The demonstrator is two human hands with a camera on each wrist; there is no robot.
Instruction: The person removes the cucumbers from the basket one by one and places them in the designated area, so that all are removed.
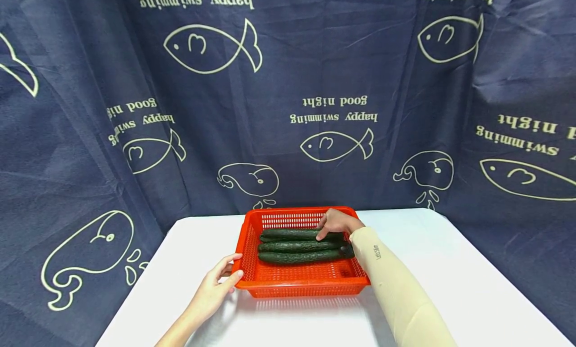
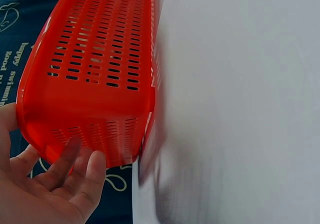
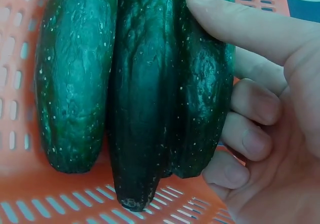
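Several dark green cucumbers lie side by side in a red plastic basket (image 1: 306, 283). My right hand (image 1: 336, 222) reaches in over the right end and grips the far cucumber (image 3: 204, 104), thumb on top and the other fingers curled along its far side. Beside it lie the middle cucumber (image 3: 142, 89) and the near cucumber (image 3: 75, 84), untouched by that hand in the right wrist view. At the basket's left end my left hand (image 1: 213, 288) holds the rim, its fingers against the outer wall in the left wrist view.
The basket stands on a white table (image 1: 189, 247) near its back edge. A dark blue curtain (image 1: 279, 87) with fish and whale drawings hangs behind and along the sides. A pale sleeve (image 1: 396, 282) covers the right forearm, which crosses the basket's right rim.
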